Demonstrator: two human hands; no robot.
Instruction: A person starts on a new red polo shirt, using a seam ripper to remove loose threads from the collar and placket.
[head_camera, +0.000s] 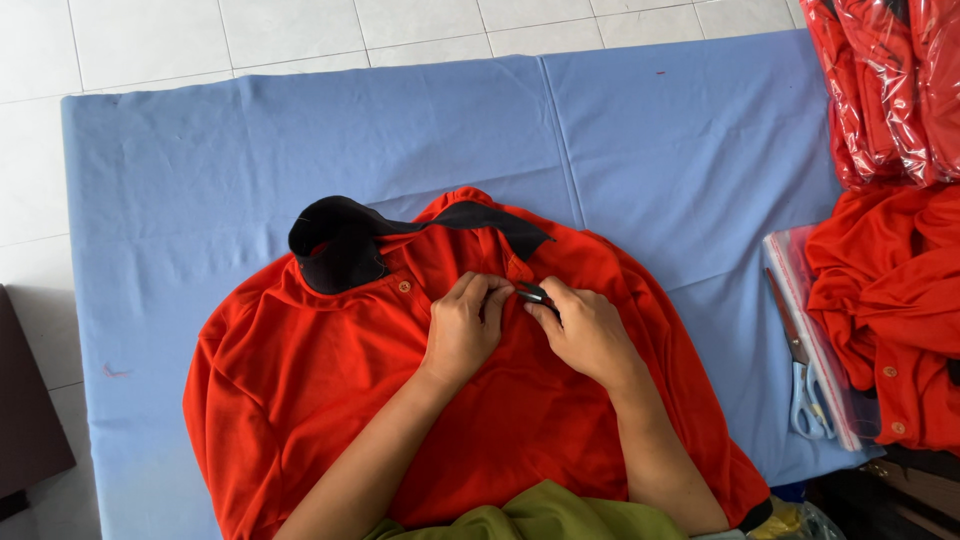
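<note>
- Nearest the camera, both forearms reach out over a red polo shirt (330, 400) that lies spread, front up, on the near middle of a table under a blue cloth (640, 150).
- The left hand (462, 328) rests on the shirt's chest with its fingers curled together, pinching the red fabric at the button placket.
- The right hand (588, 332) is closed on a small dark tool (535, 295), its tip touching the placket just beside the left fingertips.
- The shirt is bright red with a black collar (335, 245), turned up and lying open toward the far edge; a red button (404, 286) shows below the collar.
- At the near right edge, white-handled scissors (805, 395) lie on a clear flat plastic bag (800, 270).
- Beside them, a loose heap of red shirts (890, 300) covers the right edge.
- At the far right corner, a stack of red shirts in glossy clear bags (890, 80) is piled up.
</note>
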